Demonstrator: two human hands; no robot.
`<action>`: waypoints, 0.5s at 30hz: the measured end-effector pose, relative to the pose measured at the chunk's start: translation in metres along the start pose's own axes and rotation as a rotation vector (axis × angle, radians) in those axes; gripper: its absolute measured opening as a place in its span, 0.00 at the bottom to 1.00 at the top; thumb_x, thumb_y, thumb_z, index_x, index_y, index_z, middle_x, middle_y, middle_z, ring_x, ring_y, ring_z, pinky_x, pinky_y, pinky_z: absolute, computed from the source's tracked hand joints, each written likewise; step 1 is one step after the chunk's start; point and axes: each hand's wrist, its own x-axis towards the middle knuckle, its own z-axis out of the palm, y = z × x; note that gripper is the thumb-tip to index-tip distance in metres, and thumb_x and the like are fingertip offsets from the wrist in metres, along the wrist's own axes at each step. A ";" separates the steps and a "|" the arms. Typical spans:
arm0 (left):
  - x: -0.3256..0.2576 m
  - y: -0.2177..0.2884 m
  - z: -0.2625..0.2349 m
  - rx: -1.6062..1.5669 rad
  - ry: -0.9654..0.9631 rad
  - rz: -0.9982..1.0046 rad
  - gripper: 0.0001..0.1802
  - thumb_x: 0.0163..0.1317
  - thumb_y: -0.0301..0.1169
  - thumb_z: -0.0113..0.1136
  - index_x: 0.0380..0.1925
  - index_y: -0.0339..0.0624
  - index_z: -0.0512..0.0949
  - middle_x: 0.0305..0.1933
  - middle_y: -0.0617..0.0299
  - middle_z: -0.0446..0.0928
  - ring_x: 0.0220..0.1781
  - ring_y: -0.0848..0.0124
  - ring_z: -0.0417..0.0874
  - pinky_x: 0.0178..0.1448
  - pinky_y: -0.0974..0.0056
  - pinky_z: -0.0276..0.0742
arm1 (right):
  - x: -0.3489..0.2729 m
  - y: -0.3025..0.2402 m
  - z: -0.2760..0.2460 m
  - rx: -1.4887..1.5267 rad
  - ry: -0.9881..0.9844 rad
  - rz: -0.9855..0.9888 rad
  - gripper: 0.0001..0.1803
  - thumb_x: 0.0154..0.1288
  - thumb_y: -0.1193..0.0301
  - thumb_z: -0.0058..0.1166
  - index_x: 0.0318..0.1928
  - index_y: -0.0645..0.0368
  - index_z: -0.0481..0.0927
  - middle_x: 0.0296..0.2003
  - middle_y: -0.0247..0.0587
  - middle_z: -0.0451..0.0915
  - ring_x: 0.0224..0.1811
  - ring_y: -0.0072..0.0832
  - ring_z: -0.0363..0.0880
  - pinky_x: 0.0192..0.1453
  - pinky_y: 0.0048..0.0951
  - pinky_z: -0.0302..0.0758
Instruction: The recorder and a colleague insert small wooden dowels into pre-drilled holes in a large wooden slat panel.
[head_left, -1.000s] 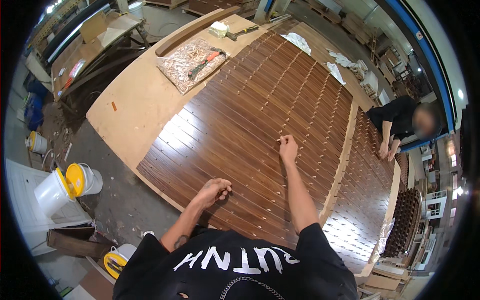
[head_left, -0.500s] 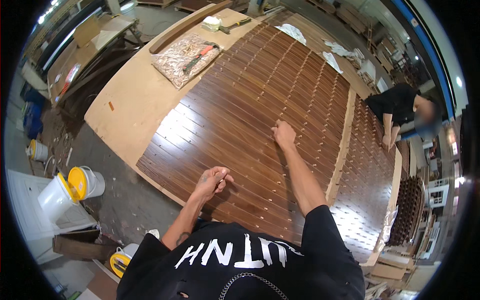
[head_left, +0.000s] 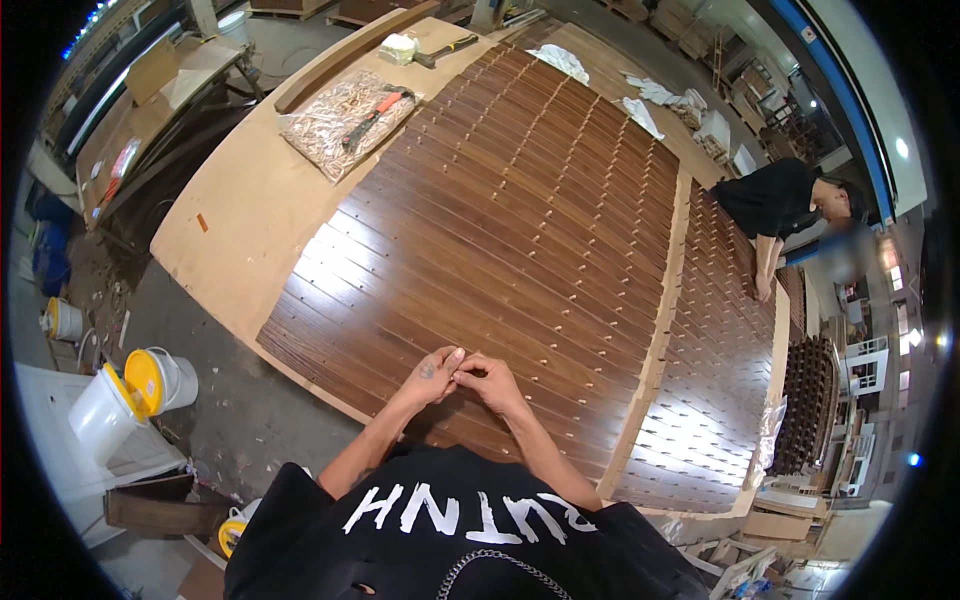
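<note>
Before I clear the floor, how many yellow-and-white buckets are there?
4, at left: the pair's left bucket, the pair's right bucket, a farther bucket, and a lower bucket partly hidden by the black shirt. Others may be hidden.

The head-worn fisheye looks down over brown slats (head_left: 450, 265).

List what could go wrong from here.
The left grip and right grip are close together above the dark brown slatted wooden panel; anything pinched there might drop. The right forearm could knock small pale wooden pegs nearby. The red-and-black tool on the clear plastic bag might slide off.
</note>
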 end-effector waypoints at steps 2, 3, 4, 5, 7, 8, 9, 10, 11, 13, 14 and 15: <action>0.001 0.008 0.011 0.028 0.097 0.052 0.25 0.74 0.52 0.43 0.45 0.38 0.70 0.17 0.71 0.65 0.13 0.81 0.62 0.15 0.72 0.56 | 0.005 -0.008 -0.006 -0.276 -0.001 -0.102 0.07 0.60 0.73 0.62 0.37 0.65 0.83 0.36 0.37 0.80 0.40 0.25 0.79 0.47 0.28 0.73; 0.004 0.008 0.015 0.024 0.101 0.059 0.25 0.74 0.52 0.43 0.45 0.38 0.70 0.17 0.71 0.65 0.13 0.81 0.62 0.15 0.72 0.56 | 0.006 -0.013 -0.007 -0.281 -0.007 -0.106 0.07 0.60 0.73 0.62 0.37 0.65 0.83 0.36 0.37 0.80 0.40 0.25 0.79 0.47 0.28 0.73; 0.009 0.004 0.018 0.041 0.194 0.135 0.26 0.74 0.52 0.41 0.43 0.38 0.71 0.17 0.70 0.66 0.13 0.81 0.62 0.15 0.72 0.56 | 0.006 -0.018 -0.008 -0.307 0.001 -0.135 0.07 0.60 0.73 0.62 0.37 0.64 0.83 0.37 0.38 0.80 0.41 0.26 0.79 0.49 0.28 0.73; 0.011 -0.002 0.019 0.052 0.290 0.209 0.26 0.74 0.52 0.40 0.41 0.38 0.73 0.17 0.69 0.67 0.13 0.80 0.63 0.15 0.71 0.57 | 0.006 -0.023 -0.006 -0.336 0.002 -0.160 0.07 0.60 0.73 0.61 0.37 0.64 0.83 0.38 0.38 0.80 0.42 0.27 0.79 0.51 0.29 0.73; 0.016 -0.011 0.016 0.057 0.330 0.282 0.26 0.74 0.52 0.39 0.38 0.38 0.73 0.17 0.68 0.67 0.13 0.79 0.64 0.16 0.71 0.57 | 0.005 -0.034 -0.002 -0.345 -0.028 -0.149 0.07 0.61 0.73 0.61 0.37 0.65 0.83 0.39 0.39 0.80 0.41 0.27 0.80 0.50 0.28 0.73; 0.017 -0.012 0.015 0.076 0.357 0.353 0.27 0.75 0.52 0.39 0.35 0.39 0.73 0.17 0.67 0.68 0.13 0.79 0.64 0.16 0.71 0.58 | 0.008 -0.038 -0.002 -0.344 -0.040 -0.142 0.07 0.61 0.73 0.61 0.36 0.65 0.82 0.39 0.39 0.79 0.41 0.27 0.80 0.50 0.28 0.74; 0.016 -0.013 0.013 0.070 0.363 0.359 0.27 0.75 0.52 0.39 0.35 0.39 0.73 0.17 0.67 0.68 0.13 0.79 0.64 0.16 0.71 0.58 | 0.009 -0.040 -0.002 -0.351 -0.047 -0.145 0.07 0.61 0.73 0.61 0.36 0.65 0.82 0.39 0.39 0.79 0.41 0.27 0.80 0.50 0.28 0.74; 0.013 -0.015 0.010 0.067 0.349 0.344 0.27 0.75 0.52 0.39 0.33 0.39 0.73 0.17 0.67 0.67 0.13 0.79 0.63 0.16 0.71 0.57 | 0.010 -0.042 -0.004 -0.285 -0.085 -0.121 0.06 0.61 0.74 0.61 0.37 0.64 0.83 0.39 0.39 0.80 0.40 0.27 0.80 0.49 0.28 0.74; 0.011 -0.013 0.006 0.066 0.331 0.332 0.27 0.75 0.52 0.39 0.32 0.40 0.73 0.16 0.67 0.66 0.13 0.79 0.62 0.16 0.72 0.56 | 0.013 -0.045 -0.008 -0.218 -0.118 -0.098 0.06 0.61 0.74 0.61 0.37 0.64 0.83 0.38 0.38 0.81 0.39 0.27 0.80 0.48 0.28 0.75; 0.001 -0.005 0.000 -0.065 0.259 0.236 0.26 0.75 0.51 0.39 0.33 0.40 0.73 0.17 0.68 0.66 0.15 0.80 0.62 0.18 0.72 0.57 | 0.036 -0.037 -0.031 -0.343 0.109 -0.181 0.05 0.61 0.74 0.60 0.36 0.62 0.82 0.34 0.36 0.83 0.37 0.27 0.81 0.46 0.27 0.76; -0.003 -0.004 -0.004 -0.194 0.179 0.132 0.25 0.75 0.50 0.39 0.33 0.40 0.73 0.18 0.68 0.67 0.16 0.80 0.61 0.19 0.72 0.57 | 0.056 -0.029 -0.052 -0.339 0.231 -0.249 0.06 0.60 0.73 0.61 0.36 0.62 0.82 0.32 0.39 0.82 0.37 0.27 0.81 0.46 0.28 0.76; -0.003 -0.003 -0.005 -0.193 0.176 0.133 0.25 0.75 0.50 0.39 0.33 0.40 0.73 0.18 0.68 0.67 0.16 0.80 0.61 0.19 0.72 0.57 | 0.077 -0.025 -0.077 -0.336 0.360 -0.314 0.07 0.59 0.71 0.62 0.36 0.61 0.82 0.31 0.41 0.82 0.38 0.28 0.81 0.45 0.29 0.75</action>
